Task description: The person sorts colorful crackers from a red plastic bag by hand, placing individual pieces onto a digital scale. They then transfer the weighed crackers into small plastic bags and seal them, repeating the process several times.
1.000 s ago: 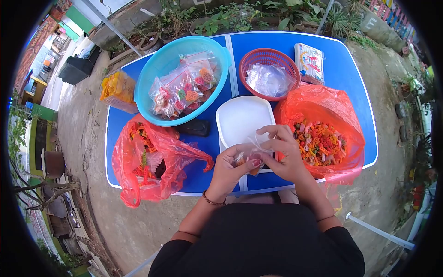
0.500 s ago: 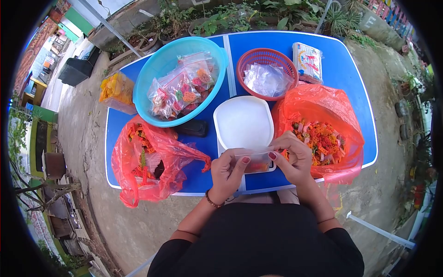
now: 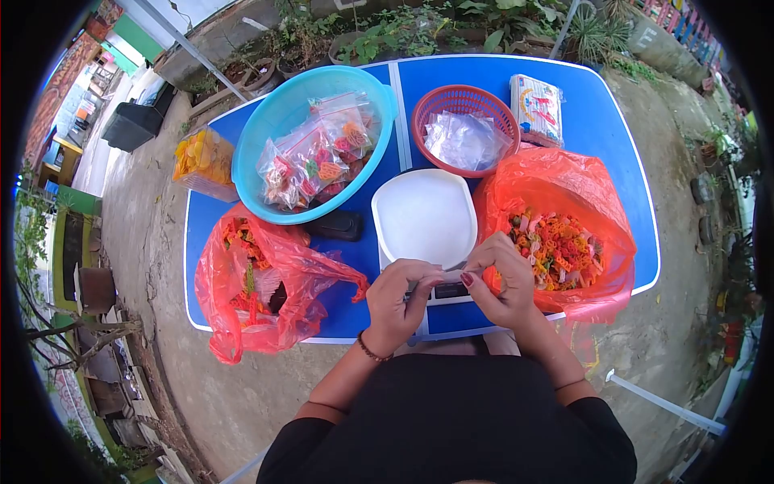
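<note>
A clear zip bag (image 3: 453,277) is stretched between my hands over the front of a kitchen scale with a white tray (image 3: 425,214). My left hand (image 3: 397,297) pinches one end of its top edge. At the other end, my right hand (image 3: 506,282) pinches it between thumb and fingers. The bag shows only as a thin strip, so its contents are hidden. Right of the scale lies an open red plastic bag (image 3: 584,189) full of orange, red and green wheel-shaped crackers (image 3: 564,250).
A turquoise basin (image 3: 251,173) holds several filled zip bags (image 3: 318,149). Behind the scale, a red basket (image 3: 425,105) contains clear bags (image 3: 468,141). Another red plastic bag (image 3: 218,274), a black object (image 3: 337,226), a yellow-filled container (image 3: 205,161) and a white packet (image 3: 538,109) share the blue table (image 3: 621,177).
The zip bag has tilted from showing its face and colourful contents to nearly edge-on. My fingers have curled further over its top edge.
</note>
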Available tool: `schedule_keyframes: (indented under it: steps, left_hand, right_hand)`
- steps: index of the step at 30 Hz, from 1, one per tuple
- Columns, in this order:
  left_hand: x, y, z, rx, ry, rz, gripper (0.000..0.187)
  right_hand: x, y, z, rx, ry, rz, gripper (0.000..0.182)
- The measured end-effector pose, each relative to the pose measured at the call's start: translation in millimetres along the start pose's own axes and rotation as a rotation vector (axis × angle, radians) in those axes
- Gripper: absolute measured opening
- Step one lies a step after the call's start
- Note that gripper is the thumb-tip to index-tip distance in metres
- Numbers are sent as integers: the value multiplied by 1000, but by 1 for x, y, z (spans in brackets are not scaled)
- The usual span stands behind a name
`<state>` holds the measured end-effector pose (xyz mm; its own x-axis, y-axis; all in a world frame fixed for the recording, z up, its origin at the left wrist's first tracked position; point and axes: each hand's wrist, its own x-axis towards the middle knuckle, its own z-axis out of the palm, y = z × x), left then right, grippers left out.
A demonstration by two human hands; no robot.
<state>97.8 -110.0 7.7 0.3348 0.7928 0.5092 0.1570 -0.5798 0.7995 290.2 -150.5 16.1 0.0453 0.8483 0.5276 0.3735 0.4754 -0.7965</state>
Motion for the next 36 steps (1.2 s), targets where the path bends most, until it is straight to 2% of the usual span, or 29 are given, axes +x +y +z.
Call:
schedule_keyframes:
  steps: [6,15,18,21,24,27,29,31,32,35,36]
  left_hand:
    - [-1,-2,1,61,3,-3,5]
    - [-1,-9,-6,223,-52,109,7]
    - [0,-14,-13,222,-25,130,8]
    - [4,-10,-23,130,46,-26,5]
    - [5,-19,-40,96,16,-117,8]
    - [3,-38,-44,-208,306,-243,17]
    - [9,-47,-53,-280,387,-211,19]
    - [16,-54,-61,-307,434,-194,19]
    - [17,-59,-66,-286,412,-179,17]
    - [31,-51,-80,-298,340,-206,27]
    - [33,-56,-82,-243,341,-210,29]
  right_hand:
    - [0,2,6,-89,-13,-43,9]
    - [10,0,12,-266,-171,-100,18]
    - [14,1,19,-252,-148,-110,17]
    - [23,0,24,-175,-128,-58,15]
    - [33,2,29,78,-92,125,16]
    - [40,6,52,164,31,165,20]
    - [43,12,65,283,-89,109,22]
    - [51,18,74,199,-222,-37,21]
    - [54,18,79,205,-257,-4,23]
    - [75,15,92,127,-241,36,26]
    - [81,17,98,91,-262,95,32]
